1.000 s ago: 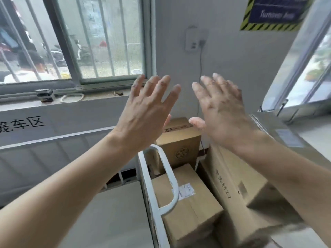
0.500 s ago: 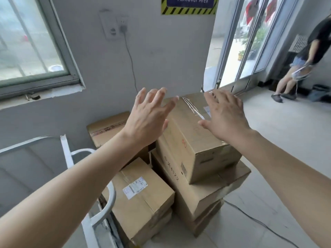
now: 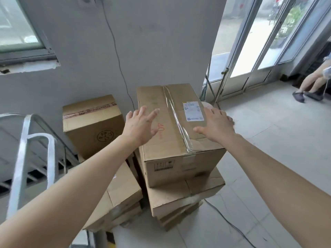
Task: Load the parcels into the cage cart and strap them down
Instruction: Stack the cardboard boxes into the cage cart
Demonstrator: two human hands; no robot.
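Both hands have dropped from chest height toward the top box (image 3: 168,145), and the view has swung right, so the cart (image 3: 23,158) now sits at the left edge. Left hand (image 3: 141,126) hovers over the box's left edge, fingers straight and spread. Right hand (image 3: 217,126) is over the right edge beside the white label (image 3: 193,111), fingers also spread. The two hands are well apart, one on each side of the taped seam, and neither grips anything. I cannot tell whether either palm touches the cardboard.

The top box rests on a flatter box (image 3: 186,197) with more beneath it, all on the floor against the grey wall. Just left stands a lower stack (image 3: 123,190), partly hidden by the left forearm, and behind it a box (image 3: 93,126) sits higher up by the wall. None of these parcels is in the cart. A cable (image 3: 116,51) runs down the wall. Someone's legs (image 3: 311,83) show at the far right near the glass door (image 3: 250,42).
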